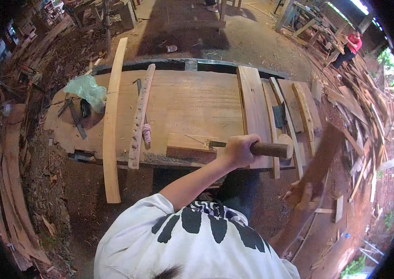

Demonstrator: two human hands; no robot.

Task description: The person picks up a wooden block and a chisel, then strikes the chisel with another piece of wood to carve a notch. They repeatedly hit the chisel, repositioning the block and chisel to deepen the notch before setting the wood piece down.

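Note:
My left hand [242,151] is closed round a chisel with a thick wooden handle [271,149]. Its dark metal blade [217,144] points left, over a short light wood piece [190,143] on the bench. The handle's round butt faces right. Off the bench's right side, my right hand [303,197] is smeared by motion, its fingers wrapped round a long brown wooden bat-like piece [325,151]. That piece is also blurred, and it slants up to the right, apart from the chisel handle.
Under the work is a broad wooden bench [192,102]. Across it lie a long pale strip [112,121], a bark-edged strip [140,118], a wide board [252,100] and a green plastic bag [85,90]. Scrap wood [355,111] heaps at right, near a person in red [353,43].

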